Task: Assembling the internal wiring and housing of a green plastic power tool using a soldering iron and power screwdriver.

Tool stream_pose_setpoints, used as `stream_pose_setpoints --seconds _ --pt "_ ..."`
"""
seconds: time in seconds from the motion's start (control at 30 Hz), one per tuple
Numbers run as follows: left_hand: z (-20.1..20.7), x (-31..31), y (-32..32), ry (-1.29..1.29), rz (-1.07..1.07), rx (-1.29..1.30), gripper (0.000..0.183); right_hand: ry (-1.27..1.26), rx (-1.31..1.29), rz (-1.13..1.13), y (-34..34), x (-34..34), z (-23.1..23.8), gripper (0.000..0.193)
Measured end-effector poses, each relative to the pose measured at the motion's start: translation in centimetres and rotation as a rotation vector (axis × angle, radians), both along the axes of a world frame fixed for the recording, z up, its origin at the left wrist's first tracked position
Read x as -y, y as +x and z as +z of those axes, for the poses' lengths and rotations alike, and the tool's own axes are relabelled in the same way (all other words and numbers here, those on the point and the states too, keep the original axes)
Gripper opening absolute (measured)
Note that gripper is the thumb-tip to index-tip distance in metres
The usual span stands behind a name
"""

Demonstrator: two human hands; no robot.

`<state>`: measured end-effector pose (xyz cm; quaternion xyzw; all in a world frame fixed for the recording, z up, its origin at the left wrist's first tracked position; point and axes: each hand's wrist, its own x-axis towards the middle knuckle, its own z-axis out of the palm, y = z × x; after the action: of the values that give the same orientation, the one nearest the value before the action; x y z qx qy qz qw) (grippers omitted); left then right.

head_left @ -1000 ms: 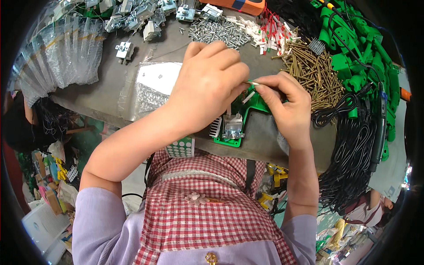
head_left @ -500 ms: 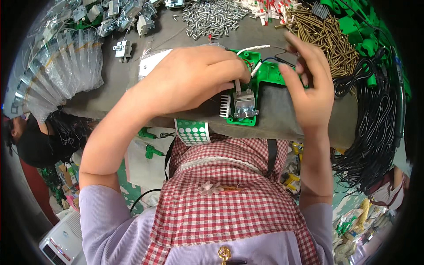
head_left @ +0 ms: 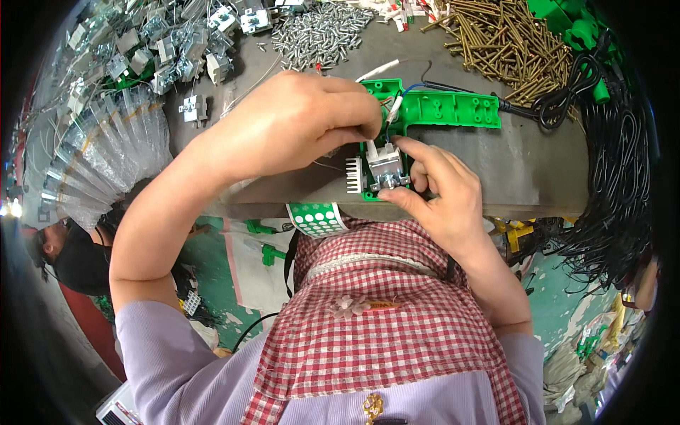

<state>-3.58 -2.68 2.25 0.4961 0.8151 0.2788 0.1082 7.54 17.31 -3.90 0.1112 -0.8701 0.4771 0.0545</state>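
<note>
Grey worktop spans my remote view, transparent plastic sleeves fanned at its left, their contents too indistinct to tell. Near its front edge, an open green casing holds a metal block and wires. I see the right hand gripping that block between thumb and forefinger; the left hand's fingertips bunch beside it, pinching what I cannot tell.

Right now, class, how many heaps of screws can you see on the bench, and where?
2: a silver heap beyond the left hand, and a gold heap beyond the green casing, further right. The left arm could hide more.
</note>
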Motion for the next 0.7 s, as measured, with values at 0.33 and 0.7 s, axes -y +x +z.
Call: stream_pose_setpoints --seconds 0.33,0.7 --pt "1.9 -2.1 1.4 -0.046 0.396 0.390 0.015 -0.027 -0.019 0.015 0.0 -0.1 -0.2 0.049" --pt "0.5 -2.0 3.8 0.015 0.426 0.228 0.018 -0.044 -0.024 0.037 -0.3 -0.2 0.0 0.047"
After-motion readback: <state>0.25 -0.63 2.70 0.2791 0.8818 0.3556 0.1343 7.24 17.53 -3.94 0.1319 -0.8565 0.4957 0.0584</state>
